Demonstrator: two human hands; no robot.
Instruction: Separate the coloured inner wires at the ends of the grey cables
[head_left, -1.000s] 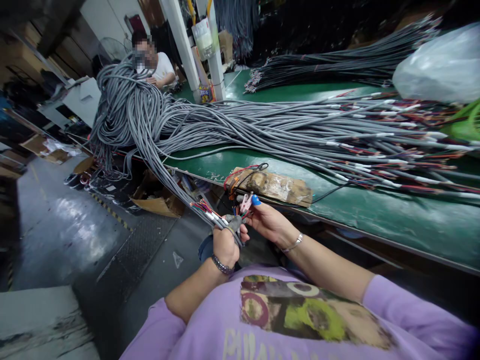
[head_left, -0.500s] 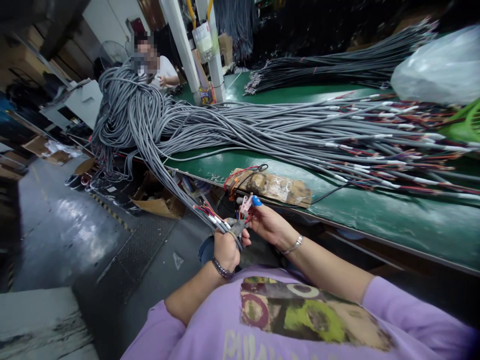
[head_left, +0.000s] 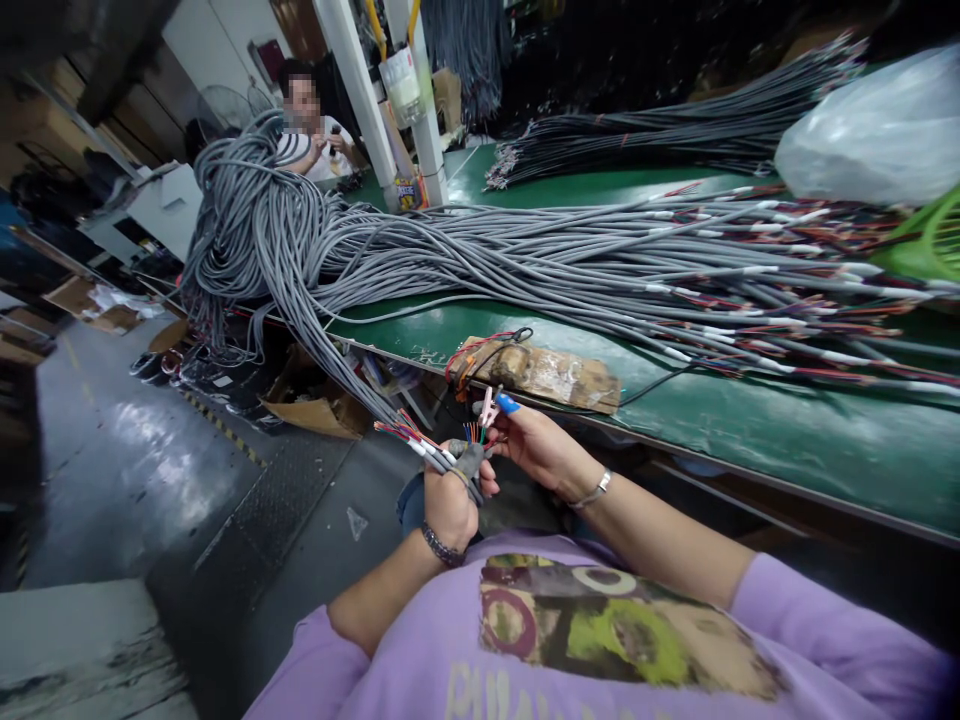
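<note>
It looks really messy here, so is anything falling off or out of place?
Yes. The big heap of grey cables spills over the green table at its left end and droops toward the floor, where cardboard lies.

Both arms are bent and drawn in close before the chest, and the 2 hands meet low at the middle of the view. The left hand (head_left: 450, 500) is curled into a tight fist, back toward the camera and knuckles pointing up and away. Its thumb lies across toward the other hand. The left forearm (head_left: 382, 590) rises bare from a purple sleeve (head_left: 300, 670), with a dark band (head_left: 439, 545) at the wrist. The right hand (head_left: 536, 445) sits just beside and slightly above the left, palm turned inward, its thumb and forefinger pinched together. 1 fingertip wears a blue cap (head_left: 507, 404). The right forearm (head_left: 667, 540) slants down to the right, with a thin bracelet (head_left: 592, 490) at the wrist.
</note>
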